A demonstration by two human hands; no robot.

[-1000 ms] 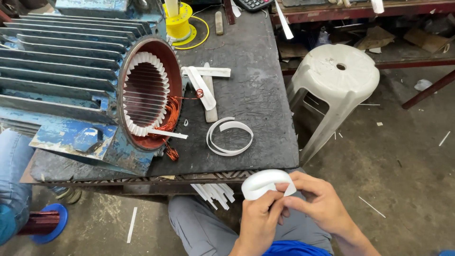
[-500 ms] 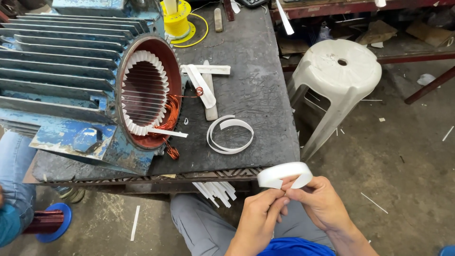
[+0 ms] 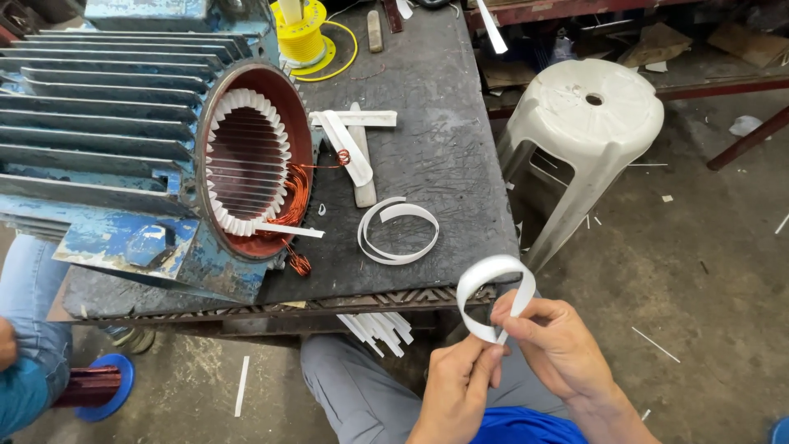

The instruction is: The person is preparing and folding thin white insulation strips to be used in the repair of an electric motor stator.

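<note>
Head view, with the table (image 3: 460,123) as the landmark. Just off the table's near edge, out in the air: a white strip (image 3: 493,284) curled into a loop. Left hand (image 3: 456,395) pinched shut on the strip's low end, thumb and finger tight. Right hand (image 3: 555,341) also closed on the strip, gripping a bit higher up. Both hands close together, almost touching.

Looks thin and light, like stiff paper. Bends easy and springs back into a curl. Probably smooth, so maybe a bit slippy. Best held flat between thumb and finger near an end, not squeezed on the curve, or a crease may come.

On the table's left side: a big blue motor (image 3: 123,156), open end showing orange wire and white paper bits. On the table's middle: another curled strip (image 3: 399,234) and some flat white pieces (image 3: 349,148). At the far edge: a yellow spool (image 3: 302,37). Right of the table, on the floor: a white stool (image 3: 588,123).
</note>
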